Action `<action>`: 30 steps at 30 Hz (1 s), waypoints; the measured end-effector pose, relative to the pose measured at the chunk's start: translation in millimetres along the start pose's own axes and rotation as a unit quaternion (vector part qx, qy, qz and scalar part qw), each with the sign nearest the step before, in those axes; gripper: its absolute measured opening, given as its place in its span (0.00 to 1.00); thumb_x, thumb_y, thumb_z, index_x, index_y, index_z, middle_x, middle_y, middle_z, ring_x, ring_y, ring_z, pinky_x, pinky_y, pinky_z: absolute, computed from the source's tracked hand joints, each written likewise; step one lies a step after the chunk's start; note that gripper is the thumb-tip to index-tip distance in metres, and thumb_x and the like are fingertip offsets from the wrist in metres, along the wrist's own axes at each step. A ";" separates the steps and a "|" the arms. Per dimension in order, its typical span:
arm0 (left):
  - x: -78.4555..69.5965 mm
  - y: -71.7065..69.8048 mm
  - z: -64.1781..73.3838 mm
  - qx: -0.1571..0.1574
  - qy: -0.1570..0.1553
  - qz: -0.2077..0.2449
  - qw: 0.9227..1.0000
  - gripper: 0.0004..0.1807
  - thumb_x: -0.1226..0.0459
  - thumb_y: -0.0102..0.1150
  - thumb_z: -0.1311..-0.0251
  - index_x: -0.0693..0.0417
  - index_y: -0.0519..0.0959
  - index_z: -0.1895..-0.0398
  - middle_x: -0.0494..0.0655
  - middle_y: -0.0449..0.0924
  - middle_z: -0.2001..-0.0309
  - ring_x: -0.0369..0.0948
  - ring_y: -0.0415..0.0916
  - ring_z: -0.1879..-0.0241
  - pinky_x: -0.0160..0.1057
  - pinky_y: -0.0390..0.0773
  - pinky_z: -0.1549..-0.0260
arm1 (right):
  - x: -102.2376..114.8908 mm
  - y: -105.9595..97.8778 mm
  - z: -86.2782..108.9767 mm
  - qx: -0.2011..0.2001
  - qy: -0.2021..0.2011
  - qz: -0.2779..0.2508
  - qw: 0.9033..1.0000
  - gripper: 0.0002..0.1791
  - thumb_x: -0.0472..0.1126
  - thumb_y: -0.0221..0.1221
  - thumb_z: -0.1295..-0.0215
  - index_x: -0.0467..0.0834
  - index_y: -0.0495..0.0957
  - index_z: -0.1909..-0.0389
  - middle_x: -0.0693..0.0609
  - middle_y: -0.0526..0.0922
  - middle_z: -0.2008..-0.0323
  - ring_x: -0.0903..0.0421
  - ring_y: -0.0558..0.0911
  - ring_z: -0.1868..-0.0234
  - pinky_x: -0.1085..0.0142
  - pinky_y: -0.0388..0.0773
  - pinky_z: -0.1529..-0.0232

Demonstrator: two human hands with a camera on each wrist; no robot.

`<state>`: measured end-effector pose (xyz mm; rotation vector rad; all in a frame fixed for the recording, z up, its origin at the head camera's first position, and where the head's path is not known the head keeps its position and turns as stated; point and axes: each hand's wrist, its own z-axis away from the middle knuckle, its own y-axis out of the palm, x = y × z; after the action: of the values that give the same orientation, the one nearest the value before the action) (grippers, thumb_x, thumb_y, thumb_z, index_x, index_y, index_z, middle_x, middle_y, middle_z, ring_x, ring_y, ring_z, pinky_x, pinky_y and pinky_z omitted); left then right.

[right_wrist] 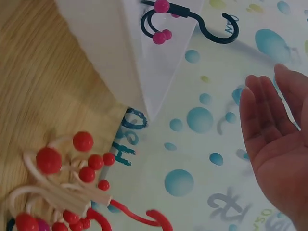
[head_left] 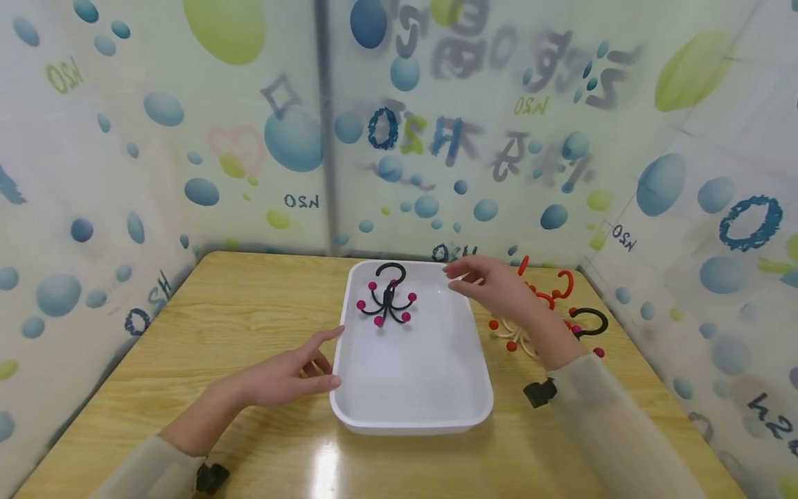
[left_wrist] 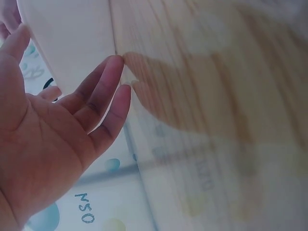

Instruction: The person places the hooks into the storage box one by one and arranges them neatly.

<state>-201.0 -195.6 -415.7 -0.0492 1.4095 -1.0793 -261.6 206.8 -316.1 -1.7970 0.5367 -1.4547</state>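
Observation:
A black hanger [head_left: 388, 298] with a hook at the top and several curved arms tipped with pink balls lies in the far left part of a white tray [head_left: 430, 374]. My left hand [head_left: 287, 374] is at the tray's left side, thumb and forefinger spread along the rim; its palm and relaxed fingers show in the left wrist view. Over the tray's far right corner, my right hand [head_left: 492, 287] is raised and holds nothing. From the right wrist view, its fingers [right_wrist: 264, 110] look loosely extended, apart from the black hanger.
Right of the tray, partly behind my right arm, lie cream hangers [right_wrist: 62, 197] with red hooks and red balls. Beside them is another black-hooked hanger [head_left: 589, 322] with pink balls. Patterned curtains [head_left: 399, 173] enclose the wooden table [head_left: 262, 298] at the back and sides.

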 end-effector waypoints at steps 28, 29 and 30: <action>-1.7 0.4 -0.7 -0.003 0.008 -0.015 1.000 0.50 0.42 0.62 0.22 0.38 0.45 0.09 0.48 0.85 0.44 0.42 0.83 0.47 0.49 0.83 0.44 | -85.4 -93.8 101.0 -0.083 0.001 0.061 0.995 0.18 0.48 0.63 0.17 0.45 0.85 0.35 0.42 0.91 0.47 0.71 0.84 0.60 0.68 0.84 0.62; -2.2 0.5 -0.6 -0.003 0.005 -0.014 1.000 0.50 0.42 0.62 0.22 0.38 0.45 0.09 0.48 0.85 0.44 0.42 0.82 0.47 0.49 0.83 0.44 | -90.8 -96.3 103.7 -0.085 0.008 0.059 0.995 0.18 0.48 0.63 0.17 0.45 0.85 0.35 0.42 0.91 0.46 0.72 0.84 0.60 0.68 0.84 0.62; -2.5 0.4 -0.6 -0.003 0.003 -0.014 1.000 0.50 0.42 0.62 0.22 0.38 0.45 0.09 0.48 0.85 0.44 0.42 0.82 0.47 0.49 0.83 0.44 | -96.5 -98.7 106.7 -0.088 0.014 0.057 0.994 0.19 0.49 0.62 0.17 0.44 0.84 0.35 0.41 0.91 0.46 0.72 0.84 0.60 0.68 0.84 0.63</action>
<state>-200.7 -193.5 -414.3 -0.0696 1.4208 -1.0992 -198.4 369.4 -310.4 -1.8507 0.7894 -1.3927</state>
